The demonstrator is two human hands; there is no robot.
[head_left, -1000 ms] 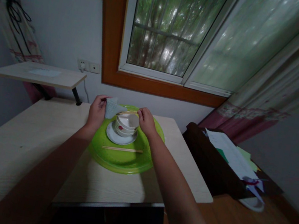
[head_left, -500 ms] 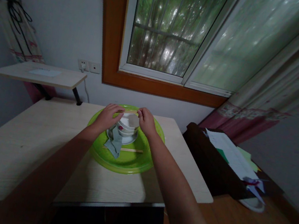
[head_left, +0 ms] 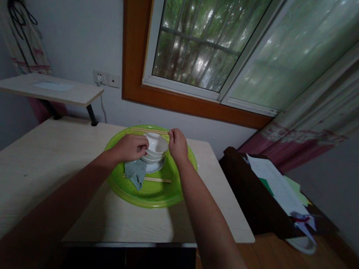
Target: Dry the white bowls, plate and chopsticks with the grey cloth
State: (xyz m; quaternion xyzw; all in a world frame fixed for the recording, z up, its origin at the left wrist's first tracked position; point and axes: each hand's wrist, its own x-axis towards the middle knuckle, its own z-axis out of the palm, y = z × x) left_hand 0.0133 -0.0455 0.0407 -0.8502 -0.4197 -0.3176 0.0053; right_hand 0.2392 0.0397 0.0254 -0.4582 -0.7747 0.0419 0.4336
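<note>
My right hand (head_left: 178,144) pinches the right end of a pair of wooden chopsticks (head_left: 150,130), which stretch level to the left over the far part of a round green tray (head_left: 165,198). Fingers curled, my left hand (head_left: 132,147) is closed on the upper part of a grey-green cloth (head_left: 135,174), right beside the bowls; the gripped part is hidden. Stacked white bowls (head_left: 156,145) rest on a white plate (head_left: 156,167) in the tray. Other wooden chopsticks (head_left: 158,180) lie in front of the plate, partly under the cloth.
The tray stands on a pale wooden table (head_left: 59,155). A small raised shelf (head_left: 58,93) with a paper sheet is at the back left. Right of the table, a dark brown piece of furniture (head_left: 251,197) holds papers (head_left: 271,182). Behind are a window (head_left: 199,32) and wall sockets (head_left: 106,78).
My left hand has let go of the chopsticks' left end and come down toward me to the cloth, whose shape has shifted. My right hand still holds the chopsticks.
</note>
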